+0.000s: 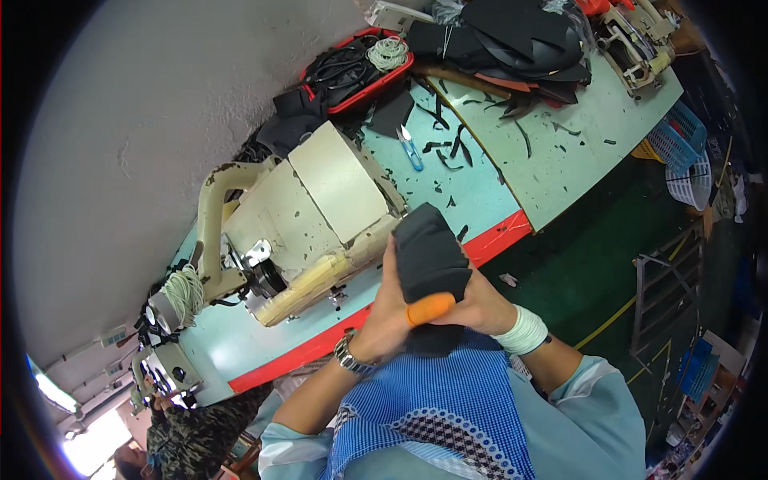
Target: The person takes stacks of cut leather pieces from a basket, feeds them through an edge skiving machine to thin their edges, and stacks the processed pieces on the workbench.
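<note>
In front of my chest I hold a stack of black, fabric-like pieces (433, 252) upright between both hands. My left hand (382, 314) is closed along the stack's left side, and an orange finger cover (430, 308) on its thumb lies across the near face. From the right, my right hand (490, 306) grips the other side of it. White cord (524, 330) is wound round my right wrist. The lower end of the stack reaches down to my blue checked apron (436, 400). Just beyond my left hand stands a cream sewing machine (332, 188).
Blue-handled thread snips (411, 150) lie among black scraps on the red-edged table (496, 240). Behind are a red tray (360, 100) with cord and a heap of black pieces (520, 44). A metal frame (668, 292) stands right. Another person (196, 432) sits at lower left.
</note>
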Demonstrator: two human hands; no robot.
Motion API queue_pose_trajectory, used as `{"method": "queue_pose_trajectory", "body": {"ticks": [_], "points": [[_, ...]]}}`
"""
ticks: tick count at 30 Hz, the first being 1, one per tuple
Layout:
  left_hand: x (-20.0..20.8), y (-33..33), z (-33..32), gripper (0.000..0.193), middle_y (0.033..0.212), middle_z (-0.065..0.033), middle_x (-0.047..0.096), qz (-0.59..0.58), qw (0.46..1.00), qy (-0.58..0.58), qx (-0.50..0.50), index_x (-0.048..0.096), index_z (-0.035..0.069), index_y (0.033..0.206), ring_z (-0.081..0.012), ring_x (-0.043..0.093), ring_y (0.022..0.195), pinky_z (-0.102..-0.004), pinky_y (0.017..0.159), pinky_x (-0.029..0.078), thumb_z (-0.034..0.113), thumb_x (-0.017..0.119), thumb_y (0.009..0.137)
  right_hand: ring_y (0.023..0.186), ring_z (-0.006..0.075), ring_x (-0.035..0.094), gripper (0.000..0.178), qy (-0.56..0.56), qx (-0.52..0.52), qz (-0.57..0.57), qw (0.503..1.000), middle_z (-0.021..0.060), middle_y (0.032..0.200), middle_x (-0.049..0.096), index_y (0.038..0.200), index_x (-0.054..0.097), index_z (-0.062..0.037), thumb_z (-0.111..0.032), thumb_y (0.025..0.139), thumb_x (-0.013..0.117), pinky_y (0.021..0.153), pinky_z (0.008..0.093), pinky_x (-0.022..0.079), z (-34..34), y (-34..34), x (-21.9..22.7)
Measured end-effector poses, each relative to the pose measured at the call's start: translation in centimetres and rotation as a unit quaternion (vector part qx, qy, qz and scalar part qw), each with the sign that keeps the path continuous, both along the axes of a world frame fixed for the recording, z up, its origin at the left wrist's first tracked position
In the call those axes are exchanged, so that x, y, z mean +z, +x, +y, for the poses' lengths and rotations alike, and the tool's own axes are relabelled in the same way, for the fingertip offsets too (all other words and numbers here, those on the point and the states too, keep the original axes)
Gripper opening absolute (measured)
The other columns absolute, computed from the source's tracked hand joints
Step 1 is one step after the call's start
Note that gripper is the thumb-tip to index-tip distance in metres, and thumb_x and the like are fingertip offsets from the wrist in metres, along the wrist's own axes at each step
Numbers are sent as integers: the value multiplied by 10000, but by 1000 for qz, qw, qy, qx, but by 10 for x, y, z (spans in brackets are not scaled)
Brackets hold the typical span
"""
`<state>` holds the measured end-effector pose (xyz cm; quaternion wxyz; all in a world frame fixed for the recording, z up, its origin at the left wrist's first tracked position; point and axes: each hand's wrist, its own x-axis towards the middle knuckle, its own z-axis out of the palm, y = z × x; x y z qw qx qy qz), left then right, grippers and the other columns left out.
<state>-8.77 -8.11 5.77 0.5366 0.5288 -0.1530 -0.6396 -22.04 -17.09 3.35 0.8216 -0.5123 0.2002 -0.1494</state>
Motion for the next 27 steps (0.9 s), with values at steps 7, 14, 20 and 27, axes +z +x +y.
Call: {"method": "queue_pose_trajectory", "body": {"ticks": [7,14,20,27], "points": [[-9,56,27,1062,1405,-194,313,-400,896,-117,-155,243,61,1424,-271,357,1282,-371,1036,316,366,838,599,1054,188,528,703,290,39,-38,955,99,1126,540,1234,424,16,-226,652,735,939,320,405,3,-11,-4],[-22,32,51,633,1241,-213,532,-112,957,-267,2,645,56,1100,-327,480,1190,-415,1002,355,316,849,560,1153,232,489,854,478,150,-103,859,145,1216,514,1311,363,35,-200,598,771,981,341,383,41,-19,-17],[-10,57,83,513,1282,-178,511,-237,948,-210,-27,626,68,1139,-312,442,1233,-413,1028,334,192,784,667,1100,211,518,773,404,144,-13,903,122,1163,547,1293,400,13,-168,632,758,982,335,374,62,12,10],[30,81,145,280,870,-85,619,-493,838,-234,24,633,6,960,-197,606,750,-290,656,491,27,745,704,828,121,567,345,145,-85,33,985,54,987,590,1027,563,-17,-48,708,691,749,261,471,80,79,34]]}}
